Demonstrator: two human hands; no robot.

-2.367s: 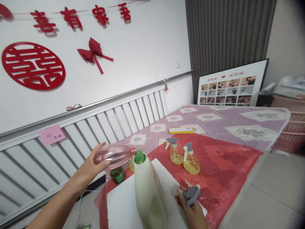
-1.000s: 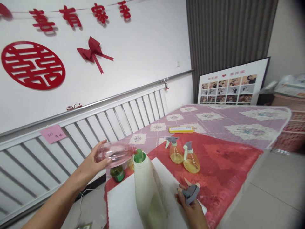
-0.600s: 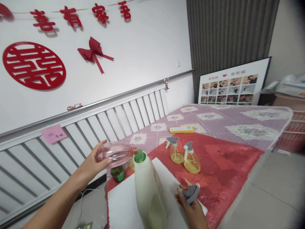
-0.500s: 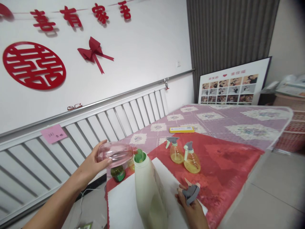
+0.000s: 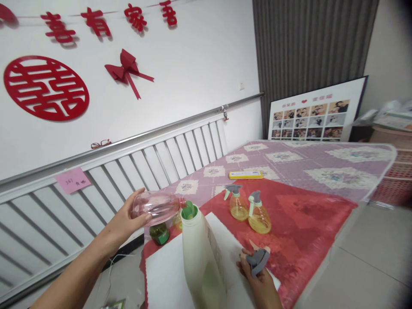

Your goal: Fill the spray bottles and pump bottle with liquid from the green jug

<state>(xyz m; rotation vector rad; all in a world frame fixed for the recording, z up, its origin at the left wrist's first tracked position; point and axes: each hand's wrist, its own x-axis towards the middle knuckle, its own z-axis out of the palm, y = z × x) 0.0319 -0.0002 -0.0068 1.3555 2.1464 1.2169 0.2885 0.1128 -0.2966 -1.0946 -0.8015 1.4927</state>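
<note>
A clear pink bottle [image 5: 157, 207] lies tilted nearly sideways in my left hand [image 5: 130, 214], fingers wrapped round its base. Its neck meets the green spout in the mouth of a large pale green jug [image 5: 201, 253], which stands upright in front of me. Right of the jug, my right hand [image 5: 255, 270] is closed on a grey spray trigger head [image 5: 258, 260]. Beyond it stand two spray bottles holding yellow liquid, one on the left [image 5: 238, 208] and one on the right [image 5: 259, 219]. Behind the pink bottle is a dark green jar [image 5: 159, 234].
A white sheet [image 5: 164, 274] lies under the jug on a red cloth [image 5: 299, 214]. Farther back, a yellow and white flat case [image 5: 246, 174] rests on the purple patterned tablecloth [image 5: 289, 167]. A white radiator [image 5: 144, 180] runs along the left wall.
</note>
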